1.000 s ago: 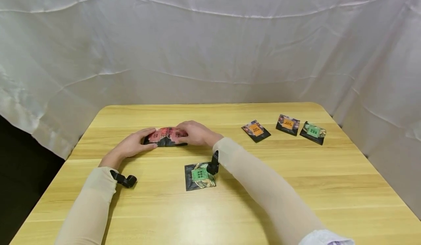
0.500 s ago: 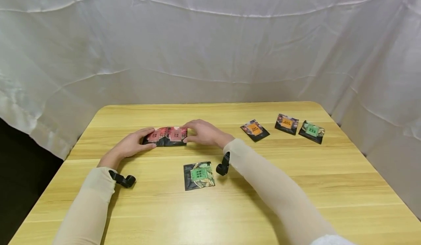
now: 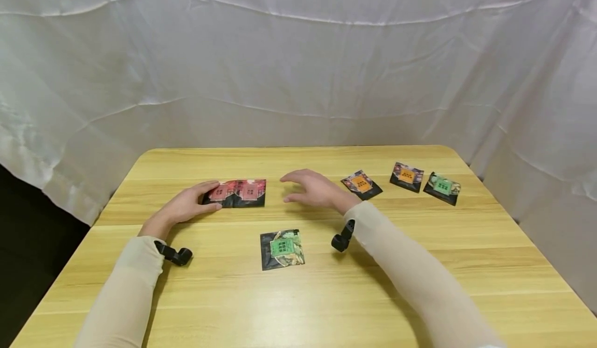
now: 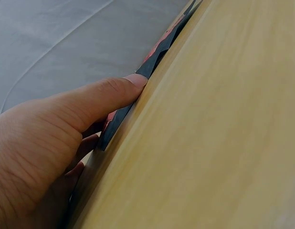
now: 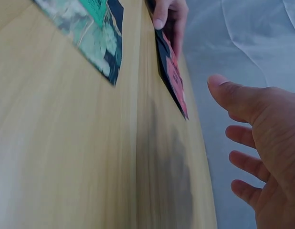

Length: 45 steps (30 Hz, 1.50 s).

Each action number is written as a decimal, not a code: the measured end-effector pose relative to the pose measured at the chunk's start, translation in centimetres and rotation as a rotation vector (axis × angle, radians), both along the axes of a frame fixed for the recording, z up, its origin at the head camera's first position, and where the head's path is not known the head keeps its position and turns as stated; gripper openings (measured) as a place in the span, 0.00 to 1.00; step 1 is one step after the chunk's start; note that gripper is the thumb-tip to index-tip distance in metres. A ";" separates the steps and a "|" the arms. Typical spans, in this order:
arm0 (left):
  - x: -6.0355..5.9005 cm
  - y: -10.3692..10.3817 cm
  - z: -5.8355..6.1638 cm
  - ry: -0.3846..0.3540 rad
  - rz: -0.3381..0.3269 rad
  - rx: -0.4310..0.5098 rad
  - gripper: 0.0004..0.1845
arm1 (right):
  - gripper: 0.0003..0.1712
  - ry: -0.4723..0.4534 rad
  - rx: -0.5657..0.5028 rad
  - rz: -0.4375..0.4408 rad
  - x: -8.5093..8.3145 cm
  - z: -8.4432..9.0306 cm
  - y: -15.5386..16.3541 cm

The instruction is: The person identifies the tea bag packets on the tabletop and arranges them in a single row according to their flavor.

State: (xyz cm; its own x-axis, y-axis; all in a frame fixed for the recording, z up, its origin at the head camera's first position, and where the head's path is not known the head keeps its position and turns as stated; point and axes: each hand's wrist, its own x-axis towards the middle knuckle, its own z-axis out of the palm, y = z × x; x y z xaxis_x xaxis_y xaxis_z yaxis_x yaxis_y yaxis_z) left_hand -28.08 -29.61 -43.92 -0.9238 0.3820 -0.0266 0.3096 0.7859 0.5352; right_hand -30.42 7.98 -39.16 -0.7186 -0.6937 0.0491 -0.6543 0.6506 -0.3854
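Note:
Two red-and-black sachets lie side by side at the table's far left, the left sachet (image 3: 220,193) meeting the right sachet (image 3: 250,192). My left hand (image 3: 188,204) holds the left one by its edges, its thumb on the near edge and its fingers at the far side. In the left wrist view that thumb (image 4: 109,98) touches the sachet's black border. My right hand (image 3: 317,190) hovers to the right of the pair, fingers apart, holding nothing. Nearer the front lies a green-labelled sachet (image 3: 282,249), flat on the table.
At the back right lie two orange-labelled sachets, one tilted (image 3: 361,184) near my right hand and another (image 3: 407,176) further right. Beside the latter is a green-labelled sachet (image 3: 442,188). A pale curtain (image 3: 298,78) hangs behind the wooden table (image 3: 280,306).
My right hand has let go of the right-hand red sachet and moved away to the right, its fingers spreading. My left hand stays in place on the left red sachet.

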 end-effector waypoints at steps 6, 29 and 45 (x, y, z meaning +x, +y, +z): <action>-0.1 0.0 0.0 0.002 0.000 -0.005 0.46 | 0.34 -0.006 -0.025 -0.030 0.1 -0.1 2.9; 0.1 0.0 0.0 -0.002 0.004 0.000 0.46 | 0.41 -0.127 -0.114 -0.243 -0.9 -2.2 13.7; 0.3 0.0 0.1 -0.007 0.013 -0.001 0.46 | 0.31 -0.095 -0.151 -0.304 -1.4 -3.3 17.6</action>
State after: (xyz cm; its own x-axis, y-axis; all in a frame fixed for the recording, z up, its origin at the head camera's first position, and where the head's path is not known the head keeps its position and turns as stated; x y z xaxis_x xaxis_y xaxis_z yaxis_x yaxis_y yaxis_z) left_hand -27.83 -29.56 -43.82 -0.9284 0.3700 -0.0334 0.2957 0.7903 0.5366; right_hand -31.85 25.60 -42.49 -0.8973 -0.4375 0.0582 -0.3964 0.7409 -0.5421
